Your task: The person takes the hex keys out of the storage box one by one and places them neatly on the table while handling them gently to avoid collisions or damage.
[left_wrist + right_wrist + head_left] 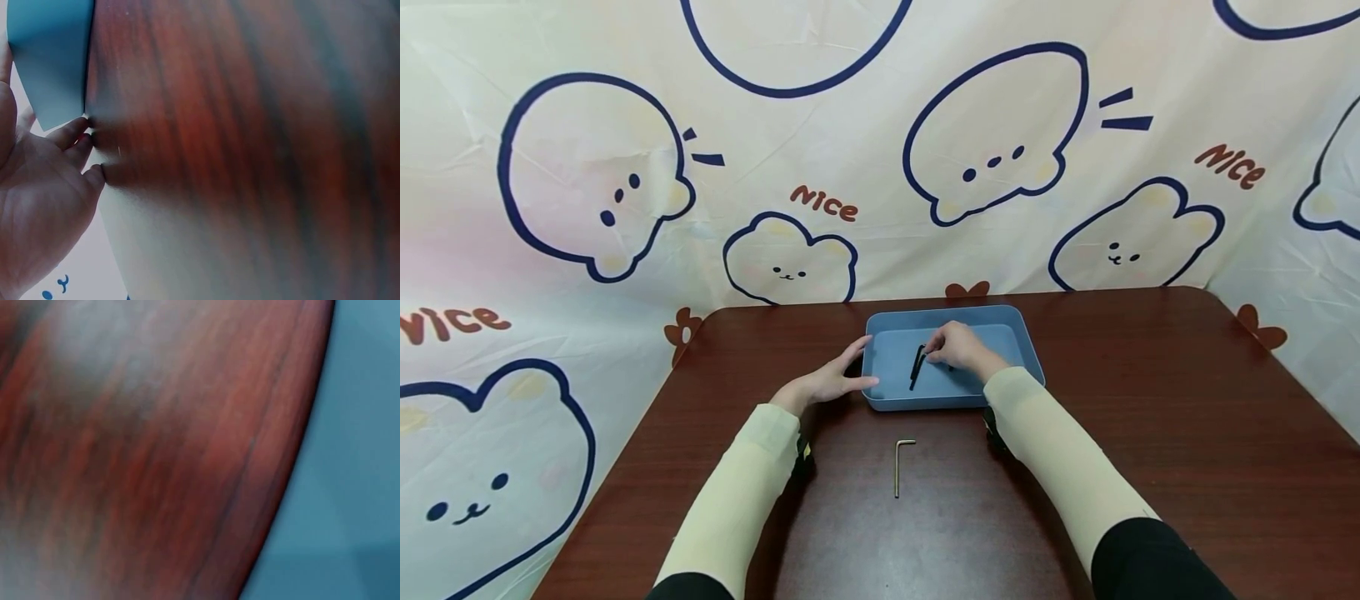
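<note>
A blue tray [951, 402] sits toward the far side of the table. Inside it, at the left, is a black L-shaped hex key [916, 371]; a second dark bar shows close beside its upper end. My right hand [961, 348] reaches over the tray and pinches at that upper end with thumb and fingertips. With fingers spread, my left hand [829, 379] rests against the tray's left side, thumb at the near corner. A brass-coloured hex key [897, 471] lies on the table in front of the tray. The right wrist view shows no hand.
A small dark piece [951, 367] lies in the tray, partly hidden under the right hand. Dark brown wood makes up the tabletop [1150, 400]. A printed cloth [880, 150] with bear drawings hangs behind the table and along its sides.
</note>
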The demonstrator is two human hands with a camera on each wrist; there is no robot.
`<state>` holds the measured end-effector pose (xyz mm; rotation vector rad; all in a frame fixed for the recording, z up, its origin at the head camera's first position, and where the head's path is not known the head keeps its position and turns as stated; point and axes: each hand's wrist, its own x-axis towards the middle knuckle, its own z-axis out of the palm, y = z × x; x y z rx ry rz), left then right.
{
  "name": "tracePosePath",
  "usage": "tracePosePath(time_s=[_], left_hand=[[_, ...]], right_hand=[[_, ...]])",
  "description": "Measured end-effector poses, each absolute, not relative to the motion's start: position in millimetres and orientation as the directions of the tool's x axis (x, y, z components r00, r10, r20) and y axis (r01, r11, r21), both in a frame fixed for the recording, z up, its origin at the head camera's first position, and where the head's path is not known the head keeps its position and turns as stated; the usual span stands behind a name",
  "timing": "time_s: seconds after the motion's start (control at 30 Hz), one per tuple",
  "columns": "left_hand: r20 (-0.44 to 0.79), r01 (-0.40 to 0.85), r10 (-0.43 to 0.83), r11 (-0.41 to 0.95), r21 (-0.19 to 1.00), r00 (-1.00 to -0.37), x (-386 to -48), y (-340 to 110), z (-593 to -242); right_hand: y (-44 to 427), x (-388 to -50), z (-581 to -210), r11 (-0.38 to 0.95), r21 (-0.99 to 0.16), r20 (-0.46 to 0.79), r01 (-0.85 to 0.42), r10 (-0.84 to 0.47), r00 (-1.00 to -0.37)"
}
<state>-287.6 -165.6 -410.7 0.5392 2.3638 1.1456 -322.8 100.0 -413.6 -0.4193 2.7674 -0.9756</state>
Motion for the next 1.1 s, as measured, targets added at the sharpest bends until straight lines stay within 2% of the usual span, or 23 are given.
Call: tracePosePath(time_s=[0.43,1.1], left_hand=[[-0.219,0.141,0.531,0.555,0.820,-0.819,-288.2,-163.4,-411.0],[-0.231,0.140,0.523,0.576,0.806,-0.821,-289.1,-165.6,-411.4]], right_hand=[[97.8,-321.9,-414.7,0.762,-0.626,-0.060,-0.165,-0.258,-0.964],[95.9,-320.1,-411.2,0.795,-0.569,-0.044,-0.211,-0.286,-0.957]])
